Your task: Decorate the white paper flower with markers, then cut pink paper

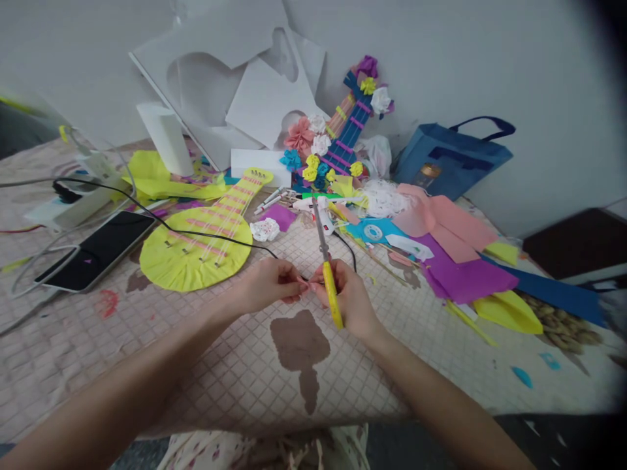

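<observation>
My left hand (272, 285) is closed in a pinch above the table, its fingertips meeting those of my right hand. Whatever lies between the fingertips is too small to make out. In my right hand (353, 301) rests a pair of scissors with yellow handles (332, 297), the blades pointing up and away from me. To the left of my hands lies a round yellow paper guitar (198, 264) with pink strips and white strings. A white crumpled paper flower (265, 229) sits beside it. Beyond the scissors is a white glue gun (323, 220).
A black cord (215, 233) crosses the yellow guitar. A phone (100, 251) and power strip (81, 202) are at left. Coloured paper (467, 274) spreads at right, near a blue bag (448, 160). A blue guitar decorated with paper flowers (347, 140) leans at the back.
</observation>
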A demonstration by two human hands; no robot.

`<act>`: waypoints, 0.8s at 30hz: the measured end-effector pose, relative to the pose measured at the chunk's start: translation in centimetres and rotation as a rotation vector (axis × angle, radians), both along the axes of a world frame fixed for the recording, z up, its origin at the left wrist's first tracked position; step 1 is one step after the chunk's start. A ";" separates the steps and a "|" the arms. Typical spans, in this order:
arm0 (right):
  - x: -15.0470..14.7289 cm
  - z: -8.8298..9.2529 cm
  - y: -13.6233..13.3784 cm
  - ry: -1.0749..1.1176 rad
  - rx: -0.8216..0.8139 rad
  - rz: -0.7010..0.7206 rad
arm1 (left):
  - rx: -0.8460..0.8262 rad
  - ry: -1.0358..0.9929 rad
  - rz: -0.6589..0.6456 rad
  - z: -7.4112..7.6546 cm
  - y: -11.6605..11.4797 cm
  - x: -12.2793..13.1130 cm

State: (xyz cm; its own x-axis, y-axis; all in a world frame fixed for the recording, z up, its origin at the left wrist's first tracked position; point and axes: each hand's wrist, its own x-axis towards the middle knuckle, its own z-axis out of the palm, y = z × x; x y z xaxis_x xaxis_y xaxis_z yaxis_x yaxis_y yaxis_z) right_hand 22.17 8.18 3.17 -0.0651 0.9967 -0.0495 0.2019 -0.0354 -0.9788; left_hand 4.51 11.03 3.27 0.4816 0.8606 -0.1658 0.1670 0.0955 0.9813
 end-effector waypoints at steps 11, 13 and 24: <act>0.3 -0.3 0.1 0.001 0.056 0.022 | 0.015 -0.031 -0.014 0.0 -0.2 0.0; 0.2 -0.3 0.1 0.003 0.049 0.015 | 0.027 0.003 -0.046 0.2 -0.1 -0.1; 0.3 0.0 0.3 0.014 0.020 -0.059 | 0.003 0.079 0.014 0.6 -0.2 0.1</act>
